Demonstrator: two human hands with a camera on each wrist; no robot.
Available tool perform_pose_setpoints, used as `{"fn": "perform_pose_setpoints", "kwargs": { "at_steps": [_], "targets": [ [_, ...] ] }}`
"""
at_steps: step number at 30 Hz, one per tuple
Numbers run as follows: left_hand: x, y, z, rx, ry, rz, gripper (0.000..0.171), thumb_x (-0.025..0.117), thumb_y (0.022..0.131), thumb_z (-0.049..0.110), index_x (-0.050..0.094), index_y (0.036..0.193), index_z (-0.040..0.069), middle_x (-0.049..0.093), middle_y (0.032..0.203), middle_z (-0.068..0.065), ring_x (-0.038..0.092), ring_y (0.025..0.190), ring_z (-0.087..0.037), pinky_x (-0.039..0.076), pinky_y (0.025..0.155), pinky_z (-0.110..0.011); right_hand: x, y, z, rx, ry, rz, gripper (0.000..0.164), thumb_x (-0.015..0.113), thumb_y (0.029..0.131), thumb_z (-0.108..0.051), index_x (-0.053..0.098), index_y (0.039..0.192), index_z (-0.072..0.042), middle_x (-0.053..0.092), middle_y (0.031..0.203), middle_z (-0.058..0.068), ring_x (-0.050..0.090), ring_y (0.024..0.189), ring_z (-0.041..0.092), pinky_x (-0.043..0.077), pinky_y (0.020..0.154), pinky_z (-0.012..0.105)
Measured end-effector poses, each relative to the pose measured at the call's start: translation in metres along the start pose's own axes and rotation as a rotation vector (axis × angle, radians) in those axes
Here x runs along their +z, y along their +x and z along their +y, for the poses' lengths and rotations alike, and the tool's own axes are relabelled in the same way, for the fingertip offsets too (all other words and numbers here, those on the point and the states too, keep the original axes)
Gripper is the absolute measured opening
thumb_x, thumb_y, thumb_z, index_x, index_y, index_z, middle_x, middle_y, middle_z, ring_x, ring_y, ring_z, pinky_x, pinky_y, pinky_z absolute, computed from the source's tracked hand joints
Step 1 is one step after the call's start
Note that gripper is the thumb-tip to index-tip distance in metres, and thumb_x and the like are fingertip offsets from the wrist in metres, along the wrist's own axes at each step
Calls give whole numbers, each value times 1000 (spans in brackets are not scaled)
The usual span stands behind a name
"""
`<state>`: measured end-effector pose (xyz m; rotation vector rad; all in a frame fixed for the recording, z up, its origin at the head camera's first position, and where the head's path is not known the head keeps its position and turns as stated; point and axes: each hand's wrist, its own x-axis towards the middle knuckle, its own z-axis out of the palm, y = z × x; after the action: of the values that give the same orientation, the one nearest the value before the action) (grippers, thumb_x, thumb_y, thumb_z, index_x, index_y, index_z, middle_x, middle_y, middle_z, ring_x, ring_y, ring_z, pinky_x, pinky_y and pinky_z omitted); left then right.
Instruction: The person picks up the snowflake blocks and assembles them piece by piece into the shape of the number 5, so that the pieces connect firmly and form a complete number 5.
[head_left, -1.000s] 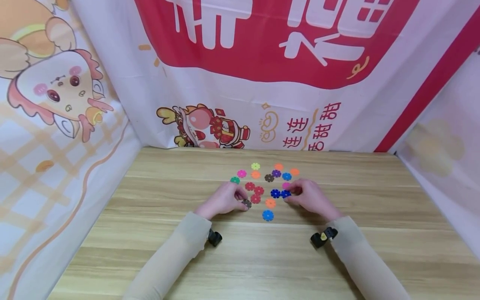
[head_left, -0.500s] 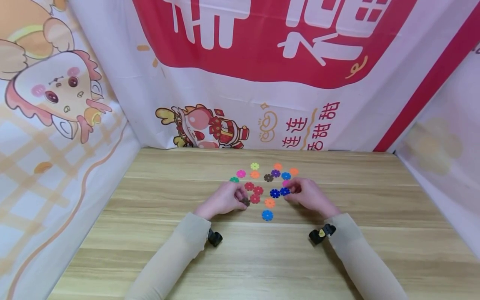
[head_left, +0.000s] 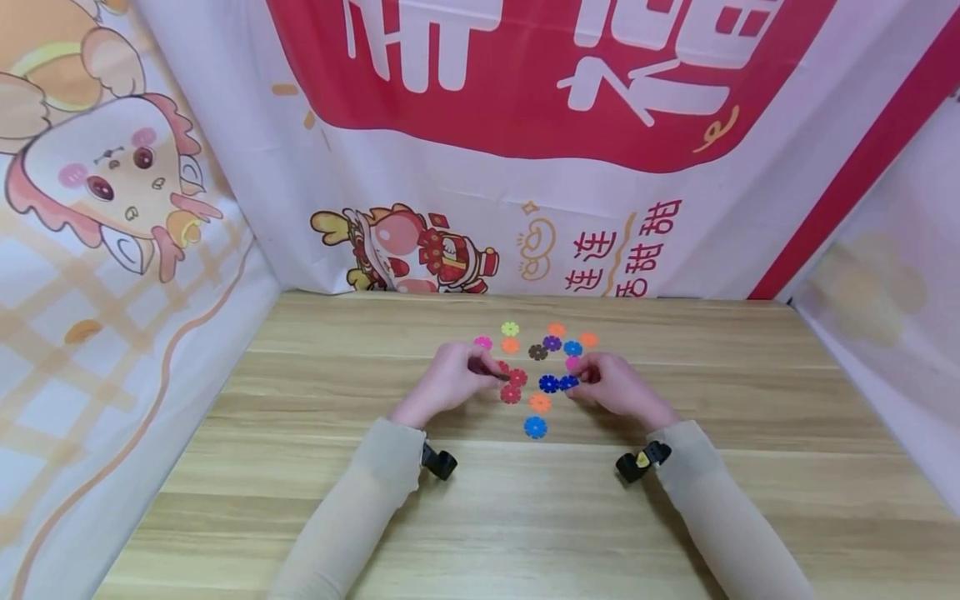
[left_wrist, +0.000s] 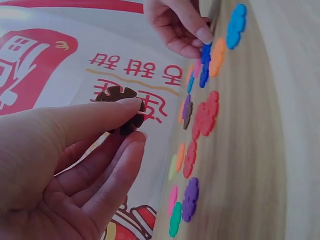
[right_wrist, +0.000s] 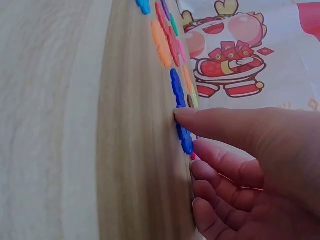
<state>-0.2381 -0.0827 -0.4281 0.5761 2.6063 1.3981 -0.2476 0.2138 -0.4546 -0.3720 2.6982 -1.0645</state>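
Aloft over the table (head_left: 525, 517) — left grip (head_left: 456, 371), with brown disc (left_wrist: 125, 125).

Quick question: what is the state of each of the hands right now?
Left hand: closed, pinching a brown disc.
Right hand: closed, pinching a dark blue disc.

It looks like a cloth-screened tabletop booth, home or office I can't tell: a white fabric backdrop printed with red and white characters (head_left: 517, 146) hangs at twelve o'clock, an orange-checked cartoon cloth (head_left: 97, 333) at ten, a pale cloth (head_left: 885, 283) at two, bordering a light-brown wood-grain table (head_left: 525, 525).
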Motion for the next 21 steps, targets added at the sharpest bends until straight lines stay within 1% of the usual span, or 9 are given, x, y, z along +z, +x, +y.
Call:
{"fn": "perform_pose_setpoints", "kwargs": {
  "at_steps": [4, 6, 8, 10, 13, 16, 19, 21],
  "targets": [
    [0, 2, 2, 17, -51, 66, 12, 84, 84, 8, 76, 90, 14, 70, 89, 3, 66, 80, -17, 57, 71, -31, -1, 0, -2, -8, 34, -19, 27, 80, 91, -14, 65, 113, -8, 62, 101, 7, 56, 90, 24, 52, 79, 36],
    [-1, 1, 3, 12, -77, 89, 12, 84, 85, 8, 76, 91, 13, 70, 89, 1, 68, 78, -20, 59, 69, -32, -1, -2, -3, -18, 69, -26, 23, 77, 93, -12, 64, 112, -7, 63, 100, 7, 57, 88, 24, 54, 76, 36],
    [-2, 1, 4, -1, -99, 111, 11, 83, 86, 9, 75, 93, 12, 71, 91, 1, 69, 78, -21, 60, 67, -33, -2, -2, -4, -48, 100, -24, 20, 73, 95, -9, 65, 113, -4, 64, 98, 7, 59, 87, 24, 54, 75, 36],
    [-3, 0, 5, -4, -101, 131, 11, 83, 86, 10, 75, 93, 12, 71, 93, 1, 69, 78, -21, 60, 69, -32, -4, -3, -7, -70, 132, -6, 19, 71, 96, -7, 66, 114, -3, 66, 98, 7, 62, 88, 24, 56, 74, 36],
    [-4, 0, 5, 8, -80, 160, 12, 84, 86, 11, 75, 94, 14, 71, 94, 3, 69, 79, -16, 59, 70, -29, -7, -5, -13, -86, 161, 47, 22, 73, 94, -8, 69, 115, -4, 69, 99, 7, 64, 90, 23, 56, 77, 36],
    [-3, 0, 5, 36, -77, 172, 12, 84, 86, 12, 75, 94, 16, 71, 93, 4, 68, 78, -14, 59, 70, -28, -11, -7, -20, -72, 192, 86, 22, 74, 93, -10, 71, 115, -7, 71, 102, 9, 65, 93, 24, 56, 80, 38],
    [-1, 0, 6, 63, -87, 168, 11, 84, 86, 12, 76, 93, 16, 72, 91, 5, 69, 77, -14, 60, 67, -30, -15, -9, -23, -55, 218, 100, 22, 74, 94, -11, 71, 115, -7, 72, 104, 9, 67, 93, 24, 56, 81, 39],
    [0, 1, 6, 68, -97, 163, 11, 83, 86, 11, 76, 92, 17, 72, 89, 5, 69, 76, -15, 60, 65, -30, -17, -10, -25, -42, 239, 104, 23, 74, 94, -11, 71, 116, -7, 73, 104, 8, 68, 93, 24, 57, 82, 39]
  ]
}}
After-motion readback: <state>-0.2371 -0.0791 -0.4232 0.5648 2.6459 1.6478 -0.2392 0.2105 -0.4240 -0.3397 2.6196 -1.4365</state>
